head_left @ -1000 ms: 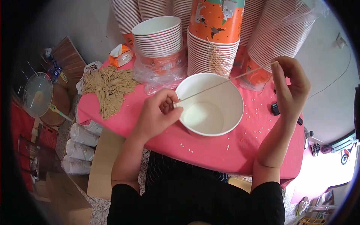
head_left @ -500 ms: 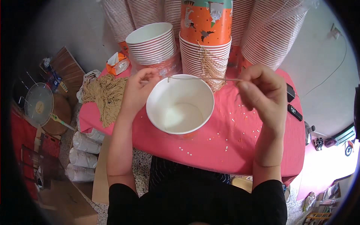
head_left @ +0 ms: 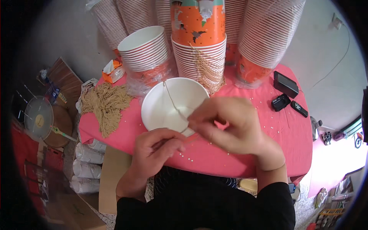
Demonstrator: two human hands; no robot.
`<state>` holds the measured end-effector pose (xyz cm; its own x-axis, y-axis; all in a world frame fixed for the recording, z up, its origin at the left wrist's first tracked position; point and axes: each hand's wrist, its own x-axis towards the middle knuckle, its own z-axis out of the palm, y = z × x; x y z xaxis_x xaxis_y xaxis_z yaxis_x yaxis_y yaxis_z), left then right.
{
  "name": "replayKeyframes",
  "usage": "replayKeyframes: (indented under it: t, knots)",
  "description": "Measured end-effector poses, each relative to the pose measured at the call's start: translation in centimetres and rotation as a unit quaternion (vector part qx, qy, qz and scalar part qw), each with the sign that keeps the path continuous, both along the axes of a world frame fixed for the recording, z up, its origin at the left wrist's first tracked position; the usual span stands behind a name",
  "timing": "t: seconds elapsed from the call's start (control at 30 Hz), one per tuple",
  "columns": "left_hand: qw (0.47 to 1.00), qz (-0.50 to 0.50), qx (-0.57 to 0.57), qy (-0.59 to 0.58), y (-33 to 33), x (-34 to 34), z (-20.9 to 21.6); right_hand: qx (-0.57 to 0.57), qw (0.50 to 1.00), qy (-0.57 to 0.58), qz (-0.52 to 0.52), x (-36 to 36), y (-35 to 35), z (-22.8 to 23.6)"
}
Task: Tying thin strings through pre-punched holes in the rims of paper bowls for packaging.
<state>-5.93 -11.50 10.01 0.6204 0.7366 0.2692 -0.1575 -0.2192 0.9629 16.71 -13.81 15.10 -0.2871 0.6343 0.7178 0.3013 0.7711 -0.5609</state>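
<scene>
A white paper bowl (head_left: 165, 103) stands on the pink tablecloth (head_left: 249, 149) in front of me. A thin tan string (head_left: 171, 97) runs from the bowl's far rim across its inside to my right hand (head_left: 230, 126), which pinches it at the near rim. My left hand (head_left: 157, 153) lies just below the bowl, fingers curled around the string's near end. Both hands meet at the bowl's front edge.
Tall stacks of paper bowls (head_left: 143, 50) and orange cups (head_left: 197, 23) crowd the back of the table. A bundle of tan strings (head_left: 105, 103) lies at the left corner, more hang on a stack (head_left: 207, 69). Black devices (head_left: 285, 84) sit at right. Cardboard (head_left: 111, 176) lies on the floor.
Both hands came down from the bowl's far side to its near rim, drawing the string across the bowl. The view tilted so the bowl sits higher in the picture.
</scene>
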Motion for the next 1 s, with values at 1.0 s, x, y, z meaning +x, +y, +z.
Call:
replayKeyframes:
  t: [1.0]
  knots:
    - [0.905,0.196,0.356,0.123,1.6,0.8,1.3,-0.246,0.962,-0.006,0.117,-1.0,2.6,-2.1]
